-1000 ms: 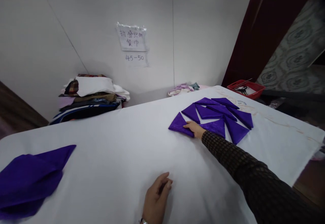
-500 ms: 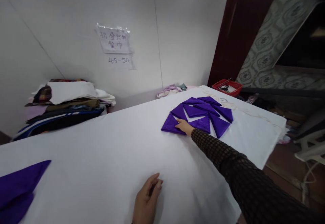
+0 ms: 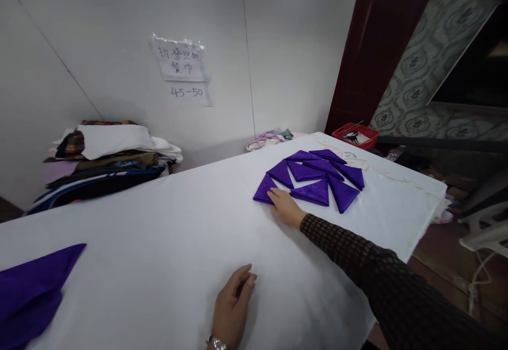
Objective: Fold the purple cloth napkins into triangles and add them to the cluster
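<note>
Purple folded napkins (image 3: 315,194), white cloth-covered table (image 3: 178,233), pale wall (image 3: 119,32), patterned wallpaper (image 3: 415,64)

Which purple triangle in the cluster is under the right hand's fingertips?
The leftmost folded triangle: the right hand has its fingertips over this one alone; the others lie farther right.

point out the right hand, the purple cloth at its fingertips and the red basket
Right hand (image 3: 286,207): head view, on the back of the hand
Purple cloth (image 3: 263,189): head view, on the upper face of its folded triangle
Red basket (image 3: 369,142): head view, on its outer wall
</note>
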A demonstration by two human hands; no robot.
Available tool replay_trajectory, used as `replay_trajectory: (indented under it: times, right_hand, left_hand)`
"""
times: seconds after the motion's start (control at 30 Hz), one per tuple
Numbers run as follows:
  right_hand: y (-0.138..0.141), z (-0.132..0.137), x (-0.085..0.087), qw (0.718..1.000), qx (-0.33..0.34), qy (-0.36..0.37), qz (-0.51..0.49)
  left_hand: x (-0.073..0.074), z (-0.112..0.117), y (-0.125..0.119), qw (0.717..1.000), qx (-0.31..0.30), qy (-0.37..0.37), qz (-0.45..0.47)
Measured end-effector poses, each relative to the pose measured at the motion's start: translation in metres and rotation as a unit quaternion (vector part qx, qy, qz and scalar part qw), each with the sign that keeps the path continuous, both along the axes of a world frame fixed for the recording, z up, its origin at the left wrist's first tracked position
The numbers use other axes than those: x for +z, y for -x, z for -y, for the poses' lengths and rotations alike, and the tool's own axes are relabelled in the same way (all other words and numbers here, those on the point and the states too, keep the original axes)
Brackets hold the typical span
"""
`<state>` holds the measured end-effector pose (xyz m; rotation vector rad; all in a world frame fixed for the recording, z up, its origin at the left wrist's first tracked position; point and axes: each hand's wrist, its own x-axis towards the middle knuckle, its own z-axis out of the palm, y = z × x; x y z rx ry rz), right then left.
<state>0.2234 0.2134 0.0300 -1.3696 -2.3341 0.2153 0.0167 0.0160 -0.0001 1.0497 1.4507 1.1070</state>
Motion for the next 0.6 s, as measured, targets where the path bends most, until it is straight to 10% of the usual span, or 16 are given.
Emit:
replay_trajectory:
  times: [0.6]
  right_hand:
    - [-0.022,-0.001,-0.022,0.991,0.049,-0.064,0.105]
  left_hand:
    - [-0.002,-0.002,0.001,0.999,-0.017,-0.027,-0.016]
